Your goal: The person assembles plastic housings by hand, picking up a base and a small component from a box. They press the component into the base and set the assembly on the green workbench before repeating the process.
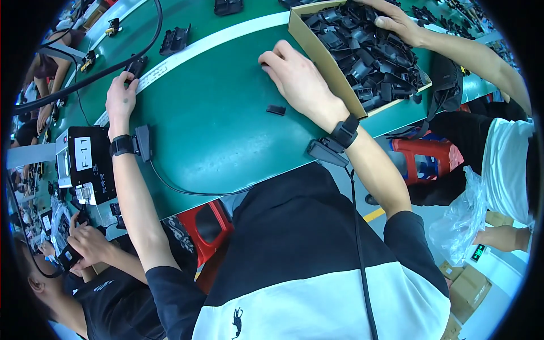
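At the far left of the green table, my left hand (pixel 121 101) has its fingers and thumb closed on the near end of a black plastic part (pixel 136 67). My right hand (pixel 297 76) is over the table just left of a cardboard box (pixel 334 71). Its fingers are curled under, and anything inside them is hidden. A small black plastic piece (pixel 276 110) lies on the table below that hand, apart from it. Many loose black plastic parts (pixel 368 56) fill the box.
Another person's hand (pixel 396 24) reaches into the box from the right. A black device (pixel 85 164) stands at the table's left edge, with a thick black cable (pixel 85 90) arching above. More black parts (pixel 174 39) lie beyond the white strip (pixel 226 31). A co-worker (pixel 102 289) sits at lower left.
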### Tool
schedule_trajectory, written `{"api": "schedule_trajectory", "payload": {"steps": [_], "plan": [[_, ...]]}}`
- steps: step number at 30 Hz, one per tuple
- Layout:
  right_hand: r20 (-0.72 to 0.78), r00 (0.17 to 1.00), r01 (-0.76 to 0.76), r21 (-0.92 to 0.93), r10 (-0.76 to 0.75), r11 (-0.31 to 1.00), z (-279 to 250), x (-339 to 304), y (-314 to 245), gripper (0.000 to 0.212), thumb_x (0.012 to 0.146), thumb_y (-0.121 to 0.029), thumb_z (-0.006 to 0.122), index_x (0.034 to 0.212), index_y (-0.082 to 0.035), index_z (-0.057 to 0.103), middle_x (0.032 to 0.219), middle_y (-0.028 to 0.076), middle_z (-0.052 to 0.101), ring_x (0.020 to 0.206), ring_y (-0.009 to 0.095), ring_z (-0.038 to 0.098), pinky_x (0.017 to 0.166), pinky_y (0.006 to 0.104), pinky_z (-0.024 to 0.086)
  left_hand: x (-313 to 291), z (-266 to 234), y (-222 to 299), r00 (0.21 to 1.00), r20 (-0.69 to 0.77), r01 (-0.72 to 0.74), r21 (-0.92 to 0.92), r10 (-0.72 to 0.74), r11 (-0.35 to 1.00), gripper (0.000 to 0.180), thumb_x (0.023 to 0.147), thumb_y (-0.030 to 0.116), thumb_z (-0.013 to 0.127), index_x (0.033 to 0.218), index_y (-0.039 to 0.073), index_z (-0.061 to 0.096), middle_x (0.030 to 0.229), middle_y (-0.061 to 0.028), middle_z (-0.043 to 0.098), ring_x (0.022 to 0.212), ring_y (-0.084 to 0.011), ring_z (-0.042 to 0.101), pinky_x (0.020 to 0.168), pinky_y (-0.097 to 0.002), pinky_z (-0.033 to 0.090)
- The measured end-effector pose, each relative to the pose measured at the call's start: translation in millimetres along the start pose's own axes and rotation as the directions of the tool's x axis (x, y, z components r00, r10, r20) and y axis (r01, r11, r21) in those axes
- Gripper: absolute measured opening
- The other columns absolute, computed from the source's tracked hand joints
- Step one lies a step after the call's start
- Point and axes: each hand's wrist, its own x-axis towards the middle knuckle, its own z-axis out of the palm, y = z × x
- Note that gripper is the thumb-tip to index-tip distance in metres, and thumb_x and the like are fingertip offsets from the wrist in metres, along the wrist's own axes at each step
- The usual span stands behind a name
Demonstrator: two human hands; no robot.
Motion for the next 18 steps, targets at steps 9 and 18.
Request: {"api": "schedule_trajectory", "payload": {"steps": [9,18], "plan": [[0.102,0.953,0.302,-0.335,-0.285,0.892,1,2,-3,0.026,0.097,-0.003,0.068,0.122,-0.007,0.067,0.11,0.013,0.061,0.104,0.034,0.067,0.084,0.0456,0.058,-22,-7,30,0.986,-0.052,-0.157,0.015,0.158,0.987,0.022,0.102,0.025,0.071,0.119,0.011,0.072,0.121,-0.0148,0.074,0.106,-0.0351,0.073,0.092,-0.0442,0.057],[0.267,0.918,0.323,-0.071,-0.294,0.944,-44,29,-50,0.028,0.091,-0.001,0.07,0.118,-0.004,0.064,0.101,0.014,0.063,0.097,0.038,0.068,0.084,0.0455,0.057,-72,-70,72,0.973,-0.099,-0.222,-0.141,0.209,0.965,0.013,0.102,0.016,0.068,0.112,0.008,0.071,0.121,-0.0133,0.073,0.108,-0.0394,0.069,0.093,-0.0468,0.055]]}}
